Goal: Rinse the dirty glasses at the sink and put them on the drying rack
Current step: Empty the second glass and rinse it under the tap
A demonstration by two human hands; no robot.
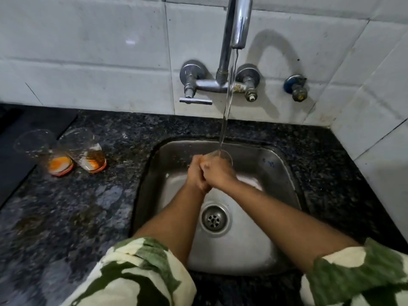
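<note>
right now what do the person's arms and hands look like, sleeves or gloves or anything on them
Both hands, the left hand and the right hand, are bare: no gloves, rings or watch show. The forearms are uncovered too. Loose cream fabric sleeves with dark green blotchy patches are pushed up above the elbows, the left sleeve and the right sleeve.

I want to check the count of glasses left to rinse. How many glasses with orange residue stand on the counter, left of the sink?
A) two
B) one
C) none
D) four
A: two glasses with orange residue at the bottom stand side by side on the dark counter left of the sink, while both hands hold a third glass under the running water.
</note>
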